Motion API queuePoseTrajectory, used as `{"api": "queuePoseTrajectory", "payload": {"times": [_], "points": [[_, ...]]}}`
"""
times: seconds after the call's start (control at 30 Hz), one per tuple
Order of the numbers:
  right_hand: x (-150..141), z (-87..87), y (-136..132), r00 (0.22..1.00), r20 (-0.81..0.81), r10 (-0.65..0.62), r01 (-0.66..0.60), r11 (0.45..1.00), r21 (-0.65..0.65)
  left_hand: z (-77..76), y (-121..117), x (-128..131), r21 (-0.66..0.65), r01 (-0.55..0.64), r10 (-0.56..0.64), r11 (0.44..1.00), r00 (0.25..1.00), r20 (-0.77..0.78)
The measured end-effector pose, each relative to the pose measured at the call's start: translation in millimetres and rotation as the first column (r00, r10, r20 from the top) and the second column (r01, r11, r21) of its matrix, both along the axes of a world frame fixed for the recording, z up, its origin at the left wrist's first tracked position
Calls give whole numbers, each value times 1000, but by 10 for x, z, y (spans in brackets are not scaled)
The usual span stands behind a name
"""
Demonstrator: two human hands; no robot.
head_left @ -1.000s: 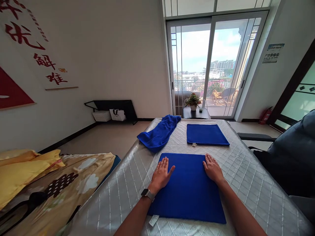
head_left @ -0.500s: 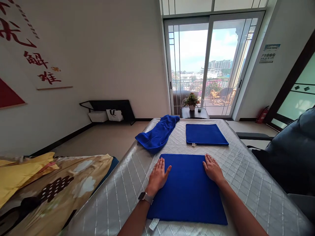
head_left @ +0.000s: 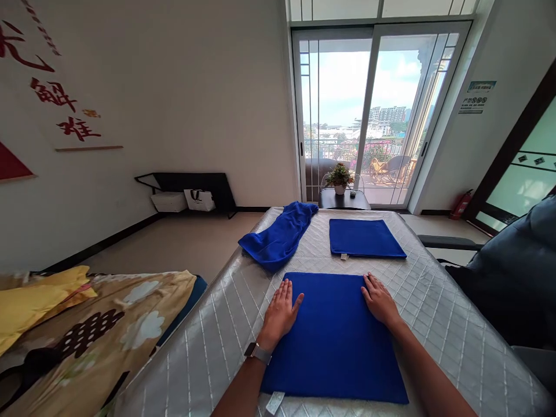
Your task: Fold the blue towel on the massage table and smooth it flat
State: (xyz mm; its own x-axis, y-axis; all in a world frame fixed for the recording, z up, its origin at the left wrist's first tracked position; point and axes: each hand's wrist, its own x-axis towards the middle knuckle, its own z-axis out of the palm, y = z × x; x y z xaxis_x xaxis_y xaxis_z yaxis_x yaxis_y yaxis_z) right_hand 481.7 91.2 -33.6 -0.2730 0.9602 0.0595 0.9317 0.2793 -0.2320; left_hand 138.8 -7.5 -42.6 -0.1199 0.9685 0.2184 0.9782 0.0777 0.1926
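Observation:
A folded blue towel (head_left: 334,336) lies flat on the silver quilted table (head_left: 443,324) in front of me. My left hand (head_left: 280,313) rests flat on its left edge, fingers stretched out, a watch on the wrist. My right hand (head_left: 381,301) lies flat on the towel's far right corner, fingers together and extended. Farther back sits a second folded blue towel (head_left: 365,237), and to its left an unfolded, crumpled blue towel (head_left: 280,236) hangs over the table's edge.
A bed with a floral cover (head_left: 99,330) and yellow pillow (head_left: 35,301) stands at the left. A dark chair (head_left: 516,272) is at the right. Beyond the table are a small side table with a potted plant (head_left: 340,178) and a glass balcony door (head_left: 373,116).
My left hand has slid slightly left, from on the towel to its left edge. The right hand has barely moved. The view has shifted a little.

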Motion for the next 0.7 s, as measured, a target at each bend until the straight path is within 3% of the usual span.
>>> {"api": "queuePoseTrajectory", "payload": {"times": [0.23,0.43,0.7], "points": [[48,-1,21,991,-115,-70,78,995,65,109,20,-136,31,-39,36,999,997,73],[105,-33,60,965,-260,-42,68,993,92,209,74,-257,58,-41,31,997,985,167],[135,-84,111,950,-311,-34,70,992,106,198,115,-295,101,-26,8,995,984,180]]}}
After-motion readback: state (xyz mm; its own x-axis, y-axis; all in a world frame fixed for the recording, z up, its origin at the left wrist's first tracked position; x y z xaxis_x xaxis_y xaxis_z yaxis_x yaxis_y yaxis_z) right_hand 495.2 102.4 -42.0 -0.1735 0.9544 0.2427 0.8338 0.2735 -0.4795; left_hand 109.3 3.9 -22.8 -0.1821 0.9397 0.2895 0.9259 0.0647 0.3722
